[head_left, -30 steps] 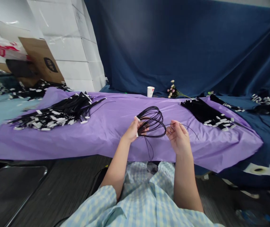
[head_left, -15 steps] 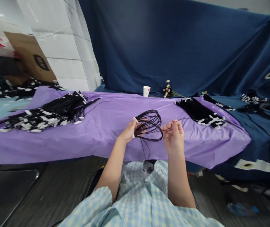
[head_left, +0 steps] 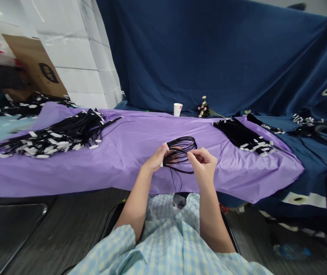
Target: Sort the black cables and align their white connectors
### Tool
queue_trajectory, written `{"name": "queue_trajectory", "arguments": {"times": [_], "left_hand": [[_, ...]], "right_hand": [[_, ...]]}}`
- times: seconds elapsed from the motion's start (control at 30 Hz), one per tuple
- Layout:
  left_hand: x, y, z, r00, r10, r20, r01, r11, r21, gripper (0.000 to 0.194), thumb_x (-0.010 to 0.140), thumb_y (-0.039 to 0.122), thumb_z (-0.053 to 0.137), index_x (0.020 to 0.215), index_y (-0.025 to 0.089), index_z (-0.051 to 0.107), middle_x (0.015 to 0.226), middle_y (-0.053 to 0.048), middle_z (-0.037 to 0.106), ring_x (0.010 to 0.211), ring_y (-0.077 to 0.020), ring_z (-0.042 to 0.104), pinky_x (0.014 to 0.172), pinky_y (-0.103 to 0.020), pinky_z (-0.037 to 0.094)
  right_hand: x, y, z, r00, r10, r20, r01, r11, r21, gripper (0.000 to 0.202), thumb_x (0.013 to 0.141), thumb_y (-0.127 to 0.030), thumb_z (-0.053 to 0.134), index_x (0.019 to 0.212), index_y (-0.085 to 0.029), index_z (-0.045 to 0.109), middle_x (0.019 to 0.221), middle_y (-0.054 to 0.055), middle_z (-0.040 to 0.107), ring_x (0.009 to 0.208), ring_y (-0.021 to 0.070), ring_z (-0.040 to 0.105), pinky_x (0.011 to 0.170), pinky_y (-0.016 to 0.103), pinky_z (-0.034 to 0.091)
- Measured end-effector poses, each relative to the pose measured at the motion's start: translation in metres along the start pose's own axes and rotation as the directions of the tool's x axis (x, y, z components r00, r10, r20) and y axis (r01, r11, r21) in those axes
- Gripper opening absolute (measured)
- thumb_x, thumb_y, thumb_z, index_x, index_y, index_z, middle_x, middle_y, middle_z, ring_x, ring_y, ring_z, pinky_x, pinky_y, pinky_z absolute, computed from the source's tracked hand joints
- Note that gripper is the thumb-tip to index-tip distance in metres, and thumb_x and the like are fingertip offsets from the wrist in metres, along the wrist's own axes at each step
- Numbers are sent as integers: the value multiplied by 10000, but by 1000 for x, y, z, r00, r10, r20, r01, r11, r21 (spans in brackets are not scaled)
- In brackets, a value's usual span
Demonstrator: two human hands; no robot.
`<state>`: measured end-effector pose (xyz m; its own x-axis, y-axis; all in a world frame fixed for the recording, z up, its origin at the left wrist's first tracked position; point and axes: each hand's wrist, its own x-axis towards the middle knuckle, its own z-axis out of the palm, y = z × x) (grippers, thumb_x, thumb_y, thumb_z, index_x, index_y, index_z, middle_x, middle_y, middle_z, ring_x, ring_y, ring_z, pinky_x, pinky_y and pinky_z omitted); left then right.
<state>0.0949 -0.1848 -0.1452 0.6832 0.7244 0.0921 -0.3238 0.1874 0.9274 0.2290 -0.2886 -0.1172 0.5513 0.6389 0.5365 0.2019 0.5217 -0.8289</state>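
Observation:
My left hand (head_left: pixel 156 158) grips a coiled bundle of thin black cables (head_left: pixel 182 143) by its end, where white tags show at the fingers. The loops fan out to the right, and one thin strand hangs down below. My right hand (head_left: pixel 203 160) pinches at the right side of the loops, thumb and index finger together; it seems to hold a strand, partly hidden by the fingers. Both hands are above the purple cloth (head_left: pixel 140 141). To the left lies a large heap of black cables with white tags (head_left: pixel 54 141). A neater bundle of black cables (head_left: pixel 238 133) lies on the right.
A white paper cup (head_left: pixel 177 109) and small artificial flowers (head_left: pixel 203 107) stand at the back of the table. Beyond hangs a dark blue curtain (head_left: pixel 209 49). White boxes (head_left: pixel 77 65) and a cardboard box (head_left: pixel 34 65) are stacked at the left. A dark chair (head_left: pixel 11 229) stands front left.
My right hand has moved left and turned, from beyond the loops' right end to pinching against them. The left hand keeps its hold on the bundle.

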Motion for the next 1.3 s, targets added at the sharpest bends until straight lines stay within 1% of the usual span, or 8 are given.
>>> {"name": "queue_trajectory", "arguments": {"times": [0.17, 0.43, 0.6, 0.73, 0.83, 0.97, 1.1, 1.3], "left_hand": [[-2, 1, 2, 1000, -5, 8, 5, 1000, 17, 718, 699, 763, 570, 988, 126, 732, 882, -114, 720, 693, -173, 656, 596, -262, 529], [-2, 3, 3, 1000, -31, 3, 31, 999, 32, 671, 725, 727, 584, 942, 110, 734, 811, -104, 714, 688, -173, 662, 611, -265, 530], [-2, 4, 3, 999, -49, 2, 49, 998, 36, 656, 743, 720, 572, 954, 120, 732, 761, -81, 702, 635, -156, 646, 597, -262, 525], [-2, 4, 2, 999, -52, -2, 52, 998, 37, 709, 645, 771, 612, 931, 132, 726, 813, -81, 705, 659, -162, 650, 615, -274, 539], [-3, 4, 2, 998, -63, -8, 63, 997, 42, 721, 594, 784, 638, 886, 129, 706, 829, -84, 701, 650, -163, 640, 599, -283, 539], [-1, 1, 1, 998, -47, -40, 49, 998, 50, 600, 684, 723, 631, 776, 130, 636, 731, -54, 662, 679, -162, 627, 621, -284, 534], [3, -4, -2, 996, 2, -92, 4, 998, 67, 534, 726, 679, 629, 671, 157, 529, 581, 16, 552, 600, -125, 558, 599, -258, 499], [4, -7, -6, 999, 14, -44, -9, 994, 109, 558, 706, 711, 618, 672, 158, 551, 608, -6, 597, 597, -149, 578, 628, -294, 504]], "right_hand": [[1, -4, -2, 1000, -2, 16, 2, 1000, 10, 127, 758, -299, 726, 726, -177, 711, 585, -34, 452, 518, 84, 400, 493, 248, 323], [12, -19, -7, 983, 133, -125, -53, 865, 498, 215, 784, -402, 707, 891, -226, 649, 653, -47, 529, 590, 91, 540, 755, 344, 559], [17, -27, -15, 952, 253, -173, -87, 764, 640, 309, 734, -425, 747, 970, -270, 620, 751, -60, 514, 641, 61, 537, 688, 248, 550], [16, -30, -18, 959, 262, -111, -119, 722, 681, 315, 684, -389, 794, 921, -268, 626, 643, -74, 449, 520, 50, 413, 417, 153, 325], [12, -29, -17, 978, 187, -94, -106, 830, 548, 193, 688, -333, 767, 782, -230, 633, 608, -59, 456, 482, 60, 353, 413, 190, 259], [5, -26, -13, 994, -101, -33, 103, 992, 75, 82, 759, -262, 691, 715, -198, 667, 659, -16, 517, 524, 81, 368, 494, 252, 289], [2, -24, -7, 956, -238, 170, 287, 875, -389, 87, 797, -210, 623, 743, -203, 691, 685, -7, 508, 551, 101, 399, 541, 272, 331], [1, -17, -1, 932, -258, 255, 355, 792, -497, 106, 803, -197, 598, 779, -205, 702, 744, 10, 554, 670, 131, 536, 634, 271, 416]]}}
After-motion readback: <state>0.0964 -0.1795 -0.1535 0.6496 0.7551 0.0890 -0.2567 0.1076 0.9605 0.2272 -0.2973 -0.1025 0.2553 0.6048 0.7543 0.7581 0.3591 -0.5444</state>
